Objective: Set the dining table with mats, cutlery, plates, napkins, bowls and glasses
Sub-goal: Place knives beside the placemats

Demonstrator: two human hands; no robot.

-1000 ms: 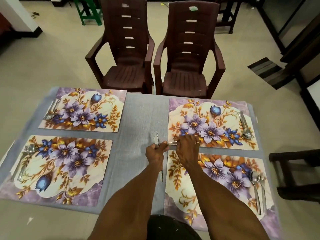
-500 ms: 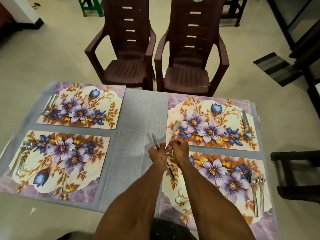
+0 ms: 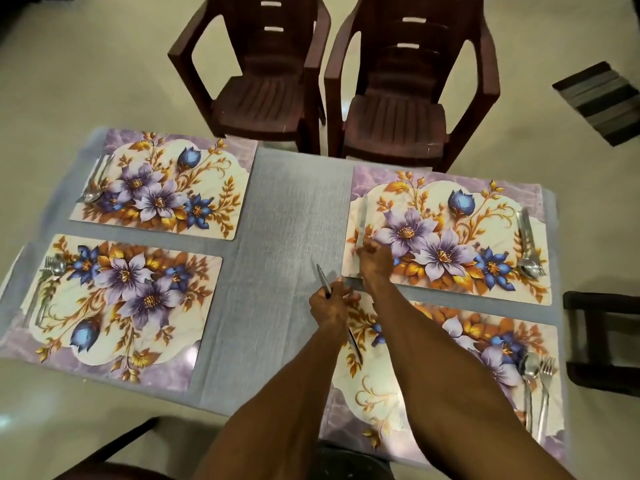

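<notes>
- While the left hand (image 3: 327, 303) gripped one knife (image 3: 337, 313), the right hand (image 3: 375, 259) pinched another knife (image 3: 363, 216) onto the far right mat (image 3: 446, 233).
- Cutlery step; next, releasing it straight beside the mat's left edge.

bare grey cloth strip (image 3: 291, 216) down table centre between mats, open for a hand, two chairs (image 3: 408, 98) close behind far edge, cutlery (image 3: 528, 244) on outer mat edges

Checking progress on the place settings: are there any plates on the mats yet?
No, the four mats carry only cutlery; no plate shows anywhere on the table.
</notes>
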